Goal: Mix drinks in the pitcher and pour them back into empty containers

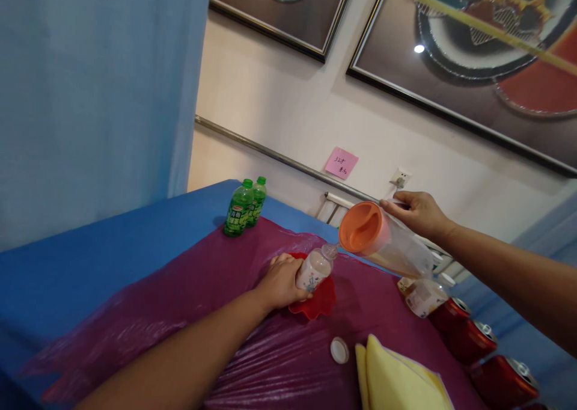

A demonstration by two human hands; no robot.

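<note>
My left hand is wrapped round a small clear bottle with a printed pattern, which leans to the right over a red scalloped dish. My right hand grips the handle of a clear plastic pitcher. The pitcher is tilted, with its orange lid facing left and down. Its spout side is at the bottle's open mouth, where a thin stream seems to run. A white round cap lies on the purple plastic sheet in front of the dish.
Two green drink bottles stand at the back left on the blue table cover. Along the right side are several red cans and a clear labelled container. A folded yellow cloth lies at the front right. A metal rail crosses the wall behind.
</note>
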